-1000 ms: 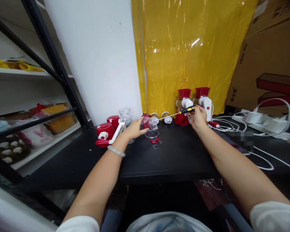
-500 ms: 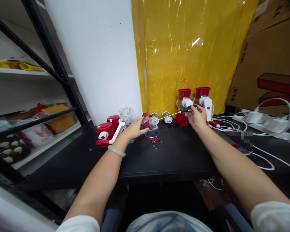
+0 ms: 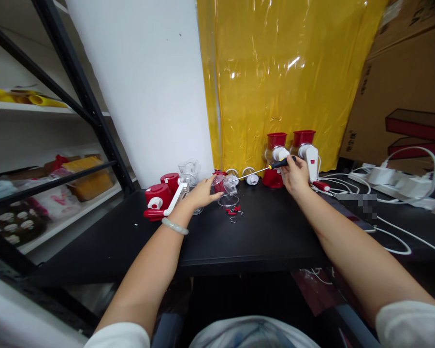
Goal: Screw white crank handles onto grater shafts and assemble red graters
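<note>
My right hand [image 3: 296, 176] is closed around the black and yellow handle of a screwdriver [image 3: 253, 173], whose shaft points left. The tip meets a clear plastic body [image 3: 231, 186] with a round base. My left hand [image 3: 206, 193] grips this clear body from the left, fingers and thumb around it. Just in front of it lie small red parts [image 3: 232, 210] and several loose screws [image 3: 232, 220]. Beside my left wrist stand red housings [image 3: 155, 196] with a white crank and red handle [image 3: 154, 214]. Whether the tip sits in a screw is too small to tell.
Two red-topped grinders [image 3: 276, 141] stand at the back right, near a white-ended clear cylinder [image 3: 252, 178]. White cables [image 3: 348, 186], a power strip [image 3: 402, 186] and a dark flat device [image 3: 355, 220] lie right. A black shelf frame [image 3: 90, 113] borders the left.
My right hand and the screwdriver have shifted very slightly. My left hand keeps the clear body in the same place.
</note>
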Action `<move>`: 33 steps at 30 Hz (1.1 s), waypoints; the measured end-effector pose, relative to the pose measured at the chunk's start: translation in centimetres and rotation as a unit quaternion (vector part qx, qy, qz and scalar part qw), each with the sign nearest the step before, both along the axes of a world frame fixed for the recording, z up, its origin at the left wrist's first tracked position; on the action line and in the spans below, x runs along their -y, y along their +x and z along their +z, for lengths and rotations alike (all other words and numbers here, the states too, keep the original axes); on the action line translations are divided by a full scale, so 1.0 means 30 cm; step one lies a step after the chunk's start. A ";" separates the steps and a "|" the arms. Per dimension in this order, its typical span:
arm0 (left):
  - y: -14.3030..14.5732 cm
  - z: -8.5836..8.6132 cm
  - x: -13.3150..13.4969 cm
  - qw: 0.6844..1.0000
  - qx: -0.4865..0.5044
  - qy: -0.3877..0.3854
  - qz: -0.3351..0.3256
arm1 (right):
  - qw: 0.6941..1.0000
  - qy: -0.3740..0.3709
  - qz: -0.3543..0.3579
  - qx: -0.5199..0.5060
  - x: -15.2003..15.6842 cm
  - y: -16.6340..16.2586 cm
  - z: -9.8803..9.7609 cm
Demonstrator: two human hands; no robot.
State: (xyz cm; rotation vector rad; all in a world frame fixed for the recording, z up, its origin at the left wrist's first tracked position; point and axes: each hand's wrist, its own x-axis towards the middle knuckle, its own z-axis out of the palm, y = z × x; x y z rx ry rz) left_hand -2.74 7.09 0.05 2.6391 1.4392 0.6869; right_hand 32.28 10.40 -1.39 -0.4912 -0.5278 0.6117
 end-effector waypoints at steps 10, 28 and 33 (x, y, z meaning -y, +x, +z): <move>0.006 0.005 0.009 1.000 -0.007 -0.003 0.012 | 0.998 -0.054 0.028 0.009 0.011 0.013 0.006; 0.001 0.000 0.006 1.000 0.000 0.005 0.005 | 0.998 -0.056 -0.017 0.025 0.017 0.021 0.015; 0.005 0.009 0.017 1.000 -0.007 -0.002 0.013 | 0.999 -0.044 0.005 0.014 0.035 0.015 0.033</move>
